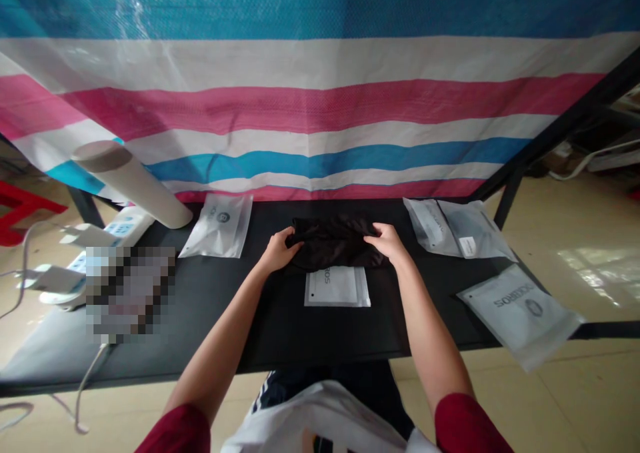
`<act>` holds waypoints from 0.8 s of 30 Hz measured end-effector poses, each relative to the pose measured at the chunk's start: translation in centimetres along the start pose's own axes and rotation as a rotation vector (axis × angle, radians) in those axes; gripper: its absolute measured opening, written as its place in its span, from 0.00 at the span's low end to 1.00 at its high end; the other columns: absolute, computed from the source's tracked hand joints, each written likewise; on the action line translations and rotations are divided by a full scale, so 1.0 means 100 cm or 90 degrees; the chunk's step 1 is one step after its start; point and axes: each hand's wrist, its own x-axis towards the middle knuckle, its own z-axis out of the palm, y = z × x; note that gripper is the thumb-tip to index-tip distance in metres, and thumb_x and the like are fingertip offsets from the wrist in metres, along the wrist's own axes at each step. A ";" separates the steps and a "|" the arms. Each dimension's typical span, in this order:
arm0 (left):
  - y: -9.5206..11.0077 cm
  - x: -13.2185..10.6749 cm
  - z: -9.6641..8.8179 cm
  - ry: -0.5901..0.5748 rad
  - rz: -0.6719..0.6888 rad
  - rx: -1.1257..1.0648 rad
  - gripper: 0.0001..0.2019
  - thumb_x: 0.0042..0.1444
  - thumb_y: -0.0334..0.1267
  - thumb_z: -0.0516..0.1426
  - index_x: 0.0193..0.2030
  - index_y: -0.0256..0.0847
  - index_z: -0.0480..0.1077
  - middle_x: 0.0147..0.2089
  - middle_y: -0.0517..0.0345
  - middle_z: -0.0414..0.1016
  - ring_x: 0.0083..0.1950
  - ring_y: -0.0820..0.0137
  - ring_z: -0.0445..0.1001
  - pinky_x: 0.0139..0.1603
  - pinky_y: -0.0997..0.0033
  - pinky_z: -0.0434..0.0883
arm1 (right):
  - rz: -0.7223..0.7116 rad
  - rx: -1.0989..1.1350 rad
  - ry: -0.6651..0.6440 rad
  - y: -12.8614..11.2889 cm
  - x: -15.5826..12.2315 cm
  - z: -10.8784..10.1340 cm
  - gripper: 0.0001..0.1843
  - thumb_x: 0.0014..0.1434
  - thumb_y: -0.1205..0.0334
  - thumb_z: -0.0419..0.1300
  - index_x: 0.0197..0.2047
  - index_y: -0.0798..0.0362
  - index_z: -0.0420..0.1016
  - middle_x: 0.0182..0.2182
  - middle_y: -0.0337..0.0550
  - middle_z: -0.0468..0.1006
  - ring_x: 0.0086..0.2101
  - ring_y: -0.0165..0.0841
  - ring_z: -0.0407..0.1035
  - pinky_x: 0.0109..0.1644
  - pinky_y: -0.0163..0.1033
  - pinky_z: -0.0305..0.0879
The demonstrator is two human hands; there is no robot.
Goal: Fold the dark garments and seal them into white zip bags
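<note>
Black cloth (335, 243) sits on a black table (280, 333), just past a white plastic bag (337, 287). The left hand (274, 253) and right hand (390, 245) lie spread on its sides, not pinching. More bags (457, 229) lie beside them. A cardboard tube (133, 183) leans near a striped tarp (310, 113).

left forearm (215, 333) angled far-right | right forearm (430, 333) angled far-left | left hand (275, 251) palm down, fingers right | right hand (390, 243) palm down, fingers left | 2 hands apart

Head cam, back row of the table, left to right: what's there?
cardboard tube → clear bag → left hand → black cloth → right hand → pair of clear bags
</note>
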 end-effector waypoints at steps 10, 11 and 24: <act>0.005 -0.008 -0.013 -0.094 0.092 -0.158 0.03 0.42 0.29 0.54 0.25 0.39 0.66 0.36 0.56 0.68 0.41 0.69 0.70 0.47 0.68 0.69 | -0.021 0.130 -0.070 -0.010 -0.010 -0.014 0.05 0.44 0.61 0.60 0.23 0.53 0.70 0.31 0.40 0.75 0.36 0.35 0.68 0.43 0.40 0.64; 0.005 -0.008 -0.012 -0.089 0.091 -0.158 0.05 0.41 0.27 0.52 0.23 0.39 0.66 0.36 0.56 0.68 0.41 0.68 0.71 0.48 0.67 0.69 | -0.037 0.130 -0.078 -0.010 -0.010 -0.017 0.07 0.44 0.61 0.59 0.19 0.52 0.67 0.31 0.40 0.73 0.35 0.34 0.67 0.42 0.39 0.63; 0.003 -0.005 -0.010 -0.018 0.082 -0.107 0.09 0.38 0.25 0.47 0.18 0.40 0.66 0.41 0.52 0.67 0.48 0.66 0.71 0.58 0.62 0.67 | -0.096 0.030 -0.077 -0.012 -0.009 -0.017 0.10 0.42 0.67 0.48 0.15 0.51 0.66 0.37 0.43 0.76 0.46 0.38 0.70 0.56 0.45 0.59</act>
